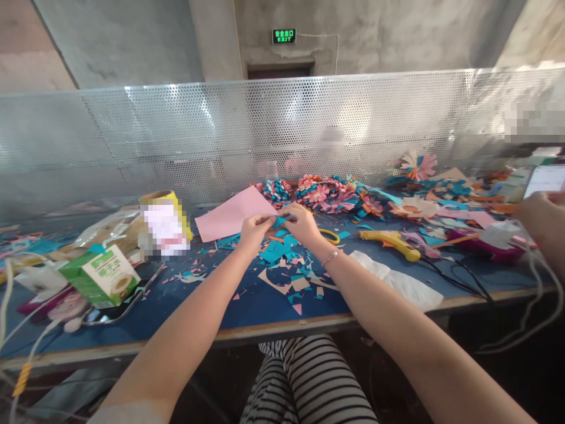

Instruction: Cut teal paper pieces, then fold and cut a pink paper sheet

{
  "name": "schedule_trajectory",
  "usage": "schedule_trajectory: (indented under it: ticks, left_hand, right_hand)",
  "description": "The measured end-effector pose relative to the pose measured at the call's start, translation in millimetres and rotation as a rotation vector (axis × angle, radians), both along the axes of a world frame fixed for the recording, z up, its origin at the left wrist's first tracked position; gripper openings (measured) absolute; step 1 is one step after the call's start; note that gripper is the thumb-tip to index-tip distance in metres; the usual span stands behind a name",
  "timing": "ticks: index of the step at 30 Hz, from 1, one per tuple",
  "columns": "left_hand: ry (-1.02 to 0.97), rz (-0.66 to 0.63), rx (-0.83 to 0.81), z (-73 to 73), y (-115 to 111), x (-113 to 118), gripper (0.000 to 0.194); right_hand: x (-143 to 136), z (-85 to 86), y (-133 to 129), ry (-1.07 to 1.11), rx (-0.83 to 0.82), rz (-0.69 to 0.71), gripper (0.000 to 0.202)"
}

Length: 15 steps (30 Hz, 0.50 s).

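Observation:
Between my two hands is a small blue paper piece (pixel 279 222), held over the middle of the blue table (pixel 247 306). My left hand (pixel 256 228) pinches its left side. The fingers of my right hand (pixel 300 222) close on its right side. Behind my left hand lies a pink paper sheet (pixel 233 213). Blue paper scraps (pixel 282 250) are scattered just below my hands, with cream paper offcuts (pixel 276 282) nearer the front edge. A heap of pink, blue and orange paper flowers (pixel 322 194) sits behind my right hand.
Right of my arms are a yellow glue gun (pixel 392 242), crumpled white paper (pixel 392 280) and black cables. A green carton (pixel 103 277) stands on a dark tray at the left. A perforated metal screen (pixel 176 135) borders the back. Another person's hand (pixel 545 221) holds a phone at far right.

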State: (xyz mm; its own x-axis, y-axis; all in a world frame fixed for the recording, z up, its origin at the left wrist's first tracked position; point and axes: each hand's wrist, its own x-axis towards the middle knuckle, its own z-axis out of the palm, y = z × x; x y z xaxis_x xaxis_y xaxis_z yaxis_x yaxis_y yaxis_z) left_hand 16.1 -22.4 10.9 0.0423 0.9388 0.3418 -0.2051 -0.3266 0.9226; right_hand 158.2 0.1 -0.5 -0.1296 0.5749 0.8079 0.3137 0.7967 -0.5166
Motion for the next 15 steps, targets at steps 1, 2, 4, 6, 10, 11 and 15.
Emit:
schedule_trajectory:
  ticks: [1, 2, 4, 6, 10, 11, 15]
  left_hand:
    - [-0.006, 0.009, -0.002, 0.4, -0.3, 0.2, 0.026]
    - [-0.011, 0.015, -0.003, 0.7, -0.3, 0.4, 0.027]
    - [-0.023, 0.017, -0.001, 0.5, 0.4, 0.4, 0.029]
    - [-0.036, 0.018, 0.002, -0.3, 2.0, 0.1, 0.031]
    - [-0.024, 0.036, 0.015, -2.4, 5.4, -0.9, 0.031]
    - [-0.016, 0.041, 0.017, -2.8, 6.0, -1.1, 0.03]
    - [-0.017, 0.049, 0.027, -4.0, 7.3, -1.2, 0.026]
  right_hand:
    - [-0.3, -0.5, 1.0, 0.013, -0.017, 0.008, 0.023]
    - [-0.4, -0.9, 1.8, 0.025, -0.034, 0.014, 0.022]
    - [-0.6, -1.2, 3.0, 0.04, -0.063, 0.021, 0.021]
    - [-0.5, -1.1, 3.0, 0.037, -0.076, 0.018, 0.021]
    - [-0.3, -0.6, 1.5, 0.015, -0.039, -0.012, 0.017]
    - [-0.2, -0.7, 1.4, 0.013, -0.023, -0.015, 0.015]
    - [-0.4, -2.1, 3.6, 0.029, -0.004, -0.004, 0.006]
